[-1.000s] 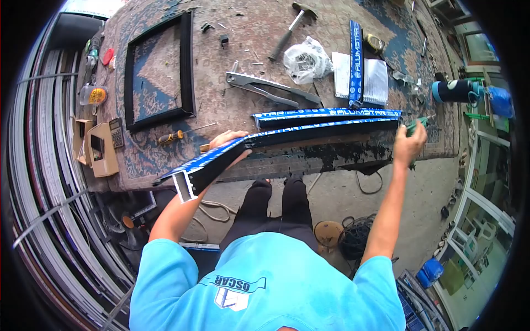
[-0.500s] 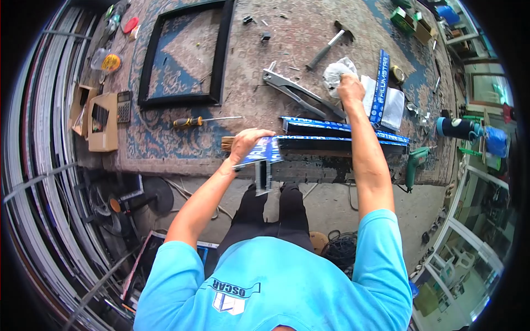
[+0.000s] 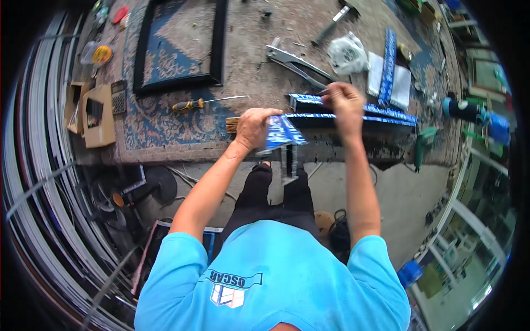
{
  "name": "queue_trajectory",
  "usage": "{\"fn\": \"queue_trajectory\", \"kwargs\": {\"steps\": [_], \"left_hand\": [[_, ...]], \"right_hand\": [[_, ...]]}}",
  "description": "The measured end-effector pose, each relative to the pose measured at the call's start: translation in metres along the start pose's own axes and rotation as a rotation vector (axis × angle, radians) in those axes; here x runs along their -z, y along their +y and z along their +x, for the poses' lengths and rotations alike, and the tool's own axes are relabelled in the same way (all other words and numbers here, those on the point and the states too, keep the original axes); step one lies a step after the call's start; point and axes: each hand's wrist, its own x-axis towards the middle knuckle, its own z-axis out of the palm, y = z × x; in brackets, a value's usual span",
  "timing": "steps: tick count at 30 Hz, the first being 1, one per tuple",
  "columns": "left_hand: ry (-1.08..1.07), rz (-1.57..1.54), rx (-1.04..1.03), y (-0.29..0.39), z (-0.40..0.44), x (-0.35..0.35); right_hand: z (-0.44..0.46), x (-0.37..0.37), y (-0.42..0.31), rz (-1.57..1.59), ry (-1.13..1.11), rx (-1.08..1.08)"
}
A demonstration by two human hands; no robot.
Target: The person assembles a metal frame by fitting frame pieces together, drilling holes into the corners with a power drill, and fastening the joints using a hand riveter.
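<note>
My left hand (image 3: 253, 128) is closed around the end of an aluminium profile (image 3: 282, 134) covered in blue printed film, at the table's near edge. A dark piece with metallic edges (image 3: 289, 165) projects from that end toward my legs. My right hand (image 3: 345, 103) is over the film-covered profiles (image 3: 381, 113), fingers pinched together and smeared by motion; whatever they hold is too small to make out. Beyond it lies a crumpled clear plastic bag (image 3: 348, 53). A grey metal hand tool with long handles (image 3: 298, 65) rests just left of the bag.
A black frame (image 3: 218, 44) lies on the carpeted table (image 3: 165, 132) at far left. Near it are a screwdriver (image 3: 190, 105) and a cardboard box (image 3: 99, 118). A hammer (image 3: 334, 25), a blue film-covered strip (image 3: 388, 69) and a green drill (image 3: 424, 149) lie to the right.
My right hand has left the plastic bag and come back toward me, over the profiles. My left hand keeps its grip on the profile end, and the view has shifted slightly.
</note>
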Motion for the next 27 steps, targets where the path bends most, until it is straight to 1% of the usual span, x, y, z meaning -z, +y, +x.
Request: {"fn": "queue_trajectory", "kwargs": {"steps": [1, 3, 4, 5, 7, 8, 9, 11, 13, 14, 16, 17, 19, 20, 22, 23, 24, 25, 27], "left_hand": [[-0.041, -0.023, 0.015, -0.005, -0.002, -0.001], [-0.038, 0.021, -0.128, -0.012, -0.001, -0.002], [-0.038, -0.087, -0.148, -0.023, -0.003, -0.008], [-0.062, -0.079, -0.083, -0.008, -0.002, -0.001], [-0.080, -0.012, -0.065, -0.002, -0.001, 0.001], [-0.113, -0.045, -0.008, 0.001, -0.002, 0.002], [-0.122, 0.017, -0.041, 0.003, 0.000, 0.002], [-0.152, -0.078, -0.026, -0.013, -0.004, -0.005], [-0.179, -0.110, -0.015, -0.019, -0.005, -0.007], [-0.195, -0.140, -0.001, -0.021, -0.006, -0.007], [-0.197, -0.103, 0.005, -0.011, -0.004, -0.005], [-0.193, -0.069, 0.009, -0.007, -0.001, -0.003], [-0.191, -0.051, -0.014, -0.004, 0.002, -0.001], [-0.187, -0.037, -0.032, -0.003, 0.002, 0.000], [-0.181, 0.002, -0.056, -0.002, 0.004, 0.001], [-0.180, 0.038, -0.078, -0.002, 0.003, 0.002], [-0.172, 0.022, -0.031, 0.000, 0.003, 0.002], [-0.171, 0.025, -0.030, 0.001, 0.004, 0.003], [-0.145, 0.037, -0.052, 0.001, 0.002, 0.002]], "right_hand": [[-0.026, -0.010, 0.011, 0.012, -0.047, -0.053], [-0.067, -0.033, 0.028, 0.170, -0.040, -0.193], [-0.079, -0.045, 0.042, 0.188, -0.003, -0.201], [-0.087, -0.054, 0.054, 0.209, 0.032, -0.213], [-0.095, -0.070, 0.064, 0.297, 0.129, -0.172], [-0.095, -0.075, 0.070, 0.305, 0.160, -0.153], [-0.097, -0.079, 0.074, 0.319, 0.175, -0.161], [-0.099, -0.086, 0.080, 0.329, 0.230, -0.114], [-0.099, -0.088, 0.077, 0.309, 0.270, -0.114], [-0.098, -0.087, 0.076, 0.259, 0.269, -0.114], [-0.096, -0.083, 0.073, 0.143, 0.242, -0.110], [-0.095, -0.080, 0.071, 0.149, 0.245, -0.110], [-0.095, -0.075, 0.069, 0.153, 0.146, -0.116], [-0.095, -0.073, 0.069, 0.155, 0.144, -0.115], [-0.093, -0.070, 0.070, 0.079, 0.097, -0.081], [-0.093, -0.071, 0.070, 0.081, 0.092, -0.081], [-0.095, -0.072, 0.071, 0.099, 0.096, -0.072], [-0.095, -0.073, 0.072, 0.116, 0.101, -0.063], [-0.096, -0.075, 0.078, 0.141, 0.098, -0.053]]}}
